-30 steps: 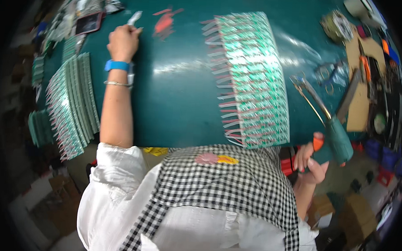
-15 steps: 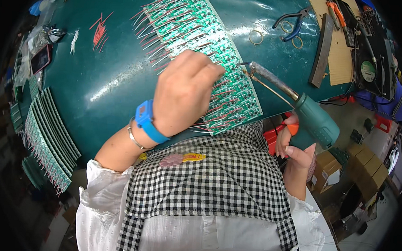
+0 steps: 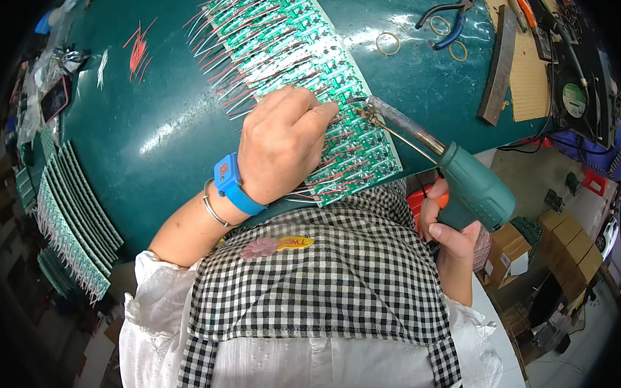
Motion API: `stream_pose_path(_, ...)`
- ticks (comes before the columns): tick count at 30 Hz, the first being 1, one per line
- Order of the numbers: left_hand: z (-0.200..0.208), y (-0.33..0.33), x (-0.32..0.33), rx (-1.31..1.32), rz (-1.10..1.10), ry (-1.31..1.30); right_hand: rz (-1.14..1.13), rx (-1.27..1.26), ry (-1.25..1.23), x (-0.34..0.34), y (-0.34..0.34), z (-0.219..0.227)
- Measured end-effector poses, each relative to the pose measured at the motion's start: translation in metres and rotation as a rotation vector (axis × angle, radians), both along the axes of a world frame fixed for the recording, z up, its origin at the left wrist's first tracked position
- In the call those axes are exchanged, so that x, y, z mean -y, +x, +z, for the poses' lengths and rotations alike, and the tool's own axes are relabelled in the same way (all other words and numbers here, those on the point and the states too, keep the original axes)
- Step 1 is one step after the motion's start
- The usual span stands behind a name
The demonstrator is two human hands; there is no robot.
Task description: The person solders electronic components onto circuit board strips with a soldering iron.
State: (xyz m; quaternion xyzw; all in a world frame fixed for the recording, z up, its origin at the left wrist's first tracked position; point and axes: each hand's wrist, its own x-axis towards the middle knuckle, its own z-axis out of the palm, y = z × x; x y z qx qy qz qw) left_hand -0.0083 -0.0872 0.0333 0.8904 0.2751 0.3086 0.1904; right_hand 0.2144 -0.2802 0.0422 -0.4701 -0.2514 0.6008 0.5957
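A long green circuit board panel (image 3: pixel 378 155) lies on the table in front of me, with rows of red and white wires (image 3: pixel 223 58) sticking out along its left side. My left hand (image 3: pixel 285 141) is over the panel, thumb and fingertips pinched together; what they hold is hidden. In my right hand (image 3: pixel 451 228) is a green soldering gun (image 3: pixel 477 184) with an orange trigger, gripped by its handle. Its metal barrel points left, and the tip is over the panel, close to my left fingertips. Whether the tip touches the board I cannot tell.
Blue-handled pliers (image 3: pixel 448 26) lie at the far right beside several thin rings (image 3: pixel 388 43). A dark metal bar (image 3: pixel 496 77) rests near cardboard. Loose red wires (image 3: pixel 138 55) and a phone (image 3: pixel 55 101) are on the left, above stacked circuit panels (image 3: pixel 81 212). The table edge is near my apron.
The soldering gun has moved left, its tip passing from the panel's right edge to over the board. My left hand stays pinched near the same spot. The whole view has shifted slightly.
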Motion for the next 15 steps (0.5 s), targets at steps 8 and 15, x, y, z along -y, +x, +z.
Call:
stream_pose_path(8, -0.0006, 0.0001, 0.0020, -0.001, 0.003, -0.022, 0.065, -0.023, -0.009, 0.0003, 0.0008, -0.0015)
stream_pose_path(15, -0.0002, 0.0005, -0.0004, 0.007, 0.001, -0.019, 0.082, -0.018, -0.073, 0.0039, 0.0033, -0.0040)
